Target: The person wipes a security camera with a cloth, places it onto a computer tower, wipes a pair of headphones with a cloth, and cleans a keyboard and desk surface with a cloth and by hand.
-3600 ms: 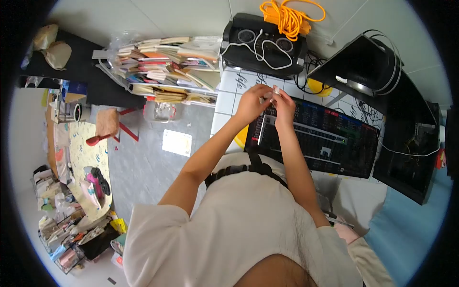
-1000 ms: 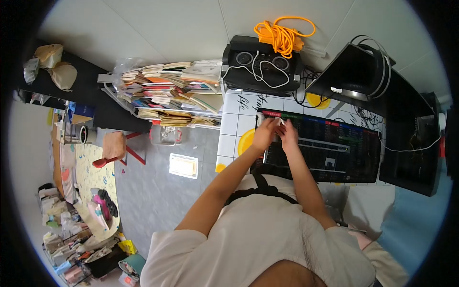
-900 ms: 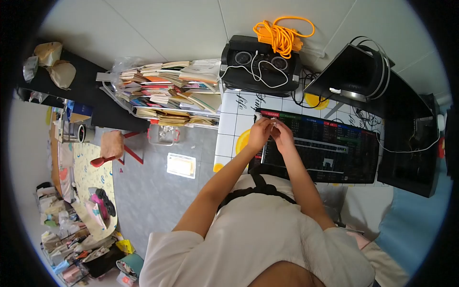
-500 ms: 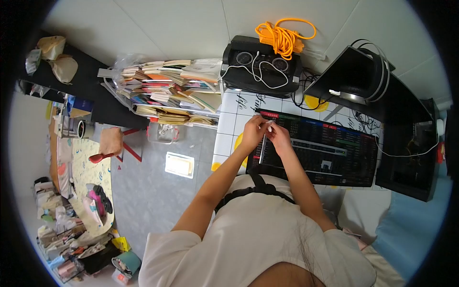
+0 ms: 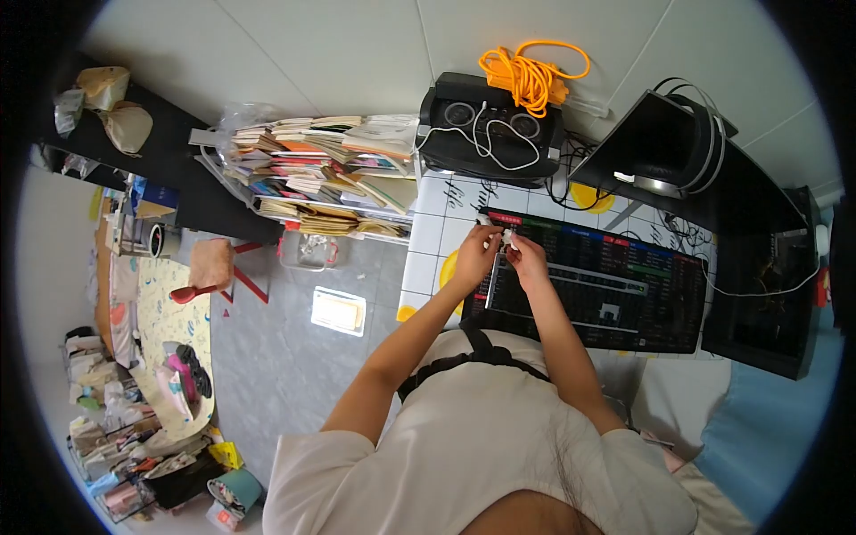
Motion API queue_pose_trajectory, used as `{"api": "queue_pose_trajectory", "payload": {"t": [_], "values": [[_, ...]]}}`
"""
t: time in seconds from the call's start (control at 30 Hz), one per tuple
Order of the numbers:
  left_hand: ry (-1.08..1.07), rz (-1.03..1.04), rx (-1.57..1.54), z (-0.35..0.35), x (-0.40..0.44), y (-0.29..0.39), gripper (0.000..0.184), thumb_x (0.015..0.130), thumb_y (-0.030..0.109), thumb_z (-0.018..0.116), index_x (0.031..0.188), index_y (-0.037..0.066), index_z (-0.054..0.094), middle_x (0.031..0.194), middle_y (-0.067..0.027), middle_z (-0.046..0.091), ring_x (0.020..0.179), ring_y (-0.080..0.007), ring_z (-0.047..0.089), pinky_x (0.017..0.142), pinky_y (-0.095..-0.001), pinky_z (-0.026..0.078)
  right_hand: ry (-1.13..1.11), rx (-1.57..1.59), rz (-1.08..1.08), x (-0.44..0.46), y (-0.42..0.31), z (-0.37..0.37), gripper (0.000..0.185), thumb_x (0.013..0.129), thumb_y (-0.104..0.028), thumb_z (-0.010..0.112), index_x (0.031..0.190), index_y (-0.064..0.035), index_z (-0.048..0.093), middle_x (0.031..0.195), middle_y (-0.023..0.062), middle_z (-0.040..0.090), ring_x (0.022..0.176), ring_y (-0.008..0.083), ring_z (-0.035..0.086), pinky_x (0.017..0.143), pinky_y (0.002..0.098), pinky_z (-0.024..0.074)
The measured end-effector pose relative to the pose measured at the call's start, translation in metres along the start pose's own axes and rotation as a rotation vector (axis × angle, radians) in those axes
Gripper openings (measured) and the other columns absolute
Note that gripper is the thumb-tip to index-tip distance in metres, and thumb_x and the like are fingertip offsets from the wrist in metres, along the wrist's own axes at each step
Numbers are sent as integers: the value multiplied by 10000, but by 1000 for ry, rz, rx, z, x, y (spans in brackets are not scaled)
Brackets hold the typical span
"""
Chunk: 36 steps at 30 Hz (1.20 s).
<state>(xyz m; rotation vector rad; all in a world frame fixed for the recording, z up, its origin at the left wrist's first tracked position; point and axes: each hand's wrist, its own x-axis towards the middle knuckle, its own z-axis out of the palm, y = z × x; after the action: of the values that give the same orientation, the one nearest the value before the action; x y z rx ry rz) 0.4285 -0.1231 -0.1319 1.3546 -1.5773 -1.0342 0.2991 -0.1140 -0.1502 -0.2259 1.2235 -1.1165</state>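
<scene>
A small white object (image 5: 509, 237), too small for me to name, sits at the fingertips of my right hand (image 5: 529, 261), which is closed in a pinch on it. Beside it my left hand (image 5: 477, 252) is closed too, fingertips drawn together; what lies in them, if anything, I cannot make out. Both hands are over the left part of a dark desk mat (image 5: 655, 308) printed with text and coloured labels. A thin pale strip (image 5: 491, 290) runs along the mat just below my left hand.
A black speaker-like box (image 5: 486, 134) with a white cable stands behind the mat, an orange coiled cord (image 5: 532, 85) on it. At right are a monitor (image 5: 637, 134), headphones (image 5: 691, 169) and a black case (image 5: 758, 312). Stacked papers (image 5: 330, 169) fill a rack at left; a red stool (image 5: 250, 281) stands beyond.
My hands have parted slightly, and the white object now shows more clearly at my right fingertips. The view has shifted a little; the surroundings are otherwise the same.
</scene>
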Motion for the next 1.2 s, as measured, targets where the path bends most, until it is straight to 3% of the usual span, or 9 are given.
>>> {"api": "queue_pose_trajectory", "payload": {"t": [0.1, 0.2, 0.47, 0.53, 0.57, 0.67, 0.73, 0.8, 1.2], "values": [[96, -117, -21, 14, -16, 9, 245, 850, 137, 522, 1069, 31, 554, 966, -149, 551, 772, -251, 572, 675, -319, 462, -7, 20, -3, 1, 4, -2, 158, 827, -171, 609, 907, -35, 622, 800, 24, 593, 674, 119, 566, 595, 238, 471], [205, -42, 150, 25, -36, 12, 266, 850, 131, 507, 1101, 43, 514, 984, -154, 524, 761, -283, 559, 662, -339, 462, 28, -2, 13, -4, 2, 3, 126, 830, -123, 588, 916, -35, 609, 808, 24, 589, 711, 111, 559, 609, 226, 467], [77, 89, 470, 24, -45, -11, 424, 770, 78, 527, 1172, 16, 408, 991, -160, 491, 834, -326, 530, 692, -394, 449, -79, -20, 15, 2, 11, -5, 127, 829, -123, 582, 925, -43, 607, 854, 33, 601, 731, 112, 555, 639, 220, 460], [90, 487, 615, 15, -33, -16, 458, 710, 63, 547, 1148, 9, 425, 1028, -163, 491, 844, -322, 536, 736, -392, 440, -39, -36, 0, 5, 11, -10, 135, 823, -125, 591, 924, -37, 607, 856, 38, 602, 737, 117, 556, 637, 224, 463], [84, 487, 617, 10, -30, -19, 458, 710, 63, 547, 1148, 9, 425, 1028, -163, 491, 844, -322, 536, 736, -392, 440, -18, -27, 0, 6, 11, -13, 141, 816, -122, 600, 923, -30, 607, 853, 44, 602, 737, 119, 556, 634, 225, 465], [-32, 603, 643, -4, -11, -20, 438, 683, 58, 558, 1109, 14, 465, 1023, -160, 512, 859, -318, 538, 766, -386, 430, 1, 29, -9, 5, 10, -16, 170, 819, -128, 602, 938, -8, 612, 823, 55, 599, 673, 114, 562, 611, 220, 473], [-322, 600, 519, -19, 5, -21, 384, 683, 59, 560, 1061, 22, 506, 971, -145, 549, 851, -316, 544, 763, -385, 438, 14, 28, -2, 5, 8, -12, 174, 821, -127, 599, 947, -7, 609, 824, 56, 599, 675, 116, 563, 611, 221, 474], [-446, 458, 428, -35, 28, -32, 266, 694, 54, 550, 957, 74, 578, 871, -119, 592, 812, -302, 563, 714, -383, 460, 32, 33, 10, 2, 9, -10, 179, 824, -127, 597, 955, -6, 607, 826, 56, 599, 676, 119, 564, 610, 222, 475], [-682, 798, 762, -66, 84, 13, 181, 721, 113, 559, 897, 96, 599, 797, -70, 574, 787, -254, 569, 659, -364, 477, 17, -26, 18, -5, 9, 3, 154, 840, -131, 567, 932, -10, 591, 835, 44, 594, 705, 124, 570, 607, 220, 484]]}}
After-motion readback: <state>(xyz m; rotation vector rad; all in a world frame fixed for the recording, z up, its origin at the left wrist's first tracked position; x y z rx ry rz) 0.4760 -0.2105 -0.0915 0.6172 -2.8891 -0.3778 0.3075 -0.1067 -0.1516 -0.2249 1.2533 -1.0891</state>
